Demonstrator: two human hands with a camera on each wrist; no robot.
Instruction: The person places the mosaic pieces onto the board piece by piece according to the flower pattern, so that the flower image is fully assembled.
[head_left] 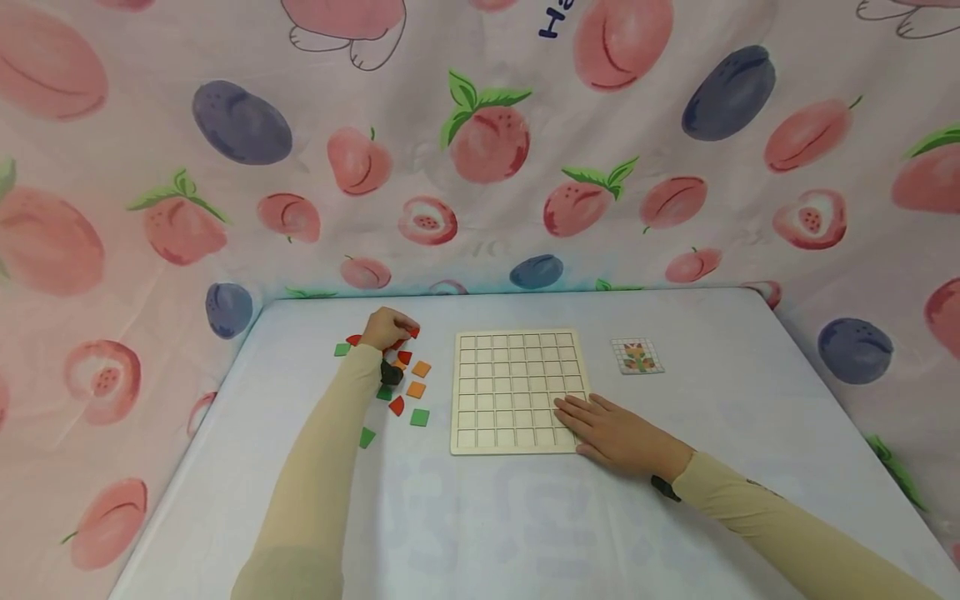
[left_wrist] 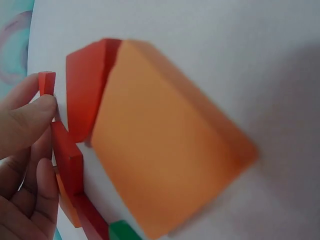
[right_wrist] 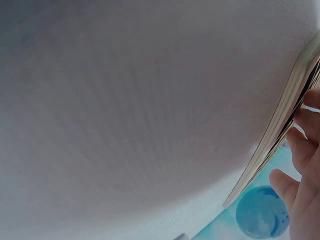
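Note:
At the left of the table, my left hand [head_left: 385, 329] reaches over a scatter of small coloured pieces. Its thumb and finger pinch a small red piece [left_wrist: 47, 82], seen edge-on in the left wrist view. Just beyond the fingertips lie other red pieces [left_wrist: 85, 95] and a large-looking orange square [left_wrist: 160, 140]. A pale wooden grid board [head_left: 504, 387] lies flat in the middle, its squares bare. My right hand [head_left: 618, 433] rests with straight fingers on the board's lower right edge. In the right wrist view its fingers [right_wrist: 302, 150] lie along the board's side.
Orange squares [head_left: 416, 389], green pieces [head_left: 419, 417] and a red quarter-round piece [head_left: 397, 406] lie between the left forearm and the board. Right of the board sits a small card [head_left: 637, 357] with a flower pattern on a grid. A fruit-print cloth [head_left: 480, 208] hangs behind the table.

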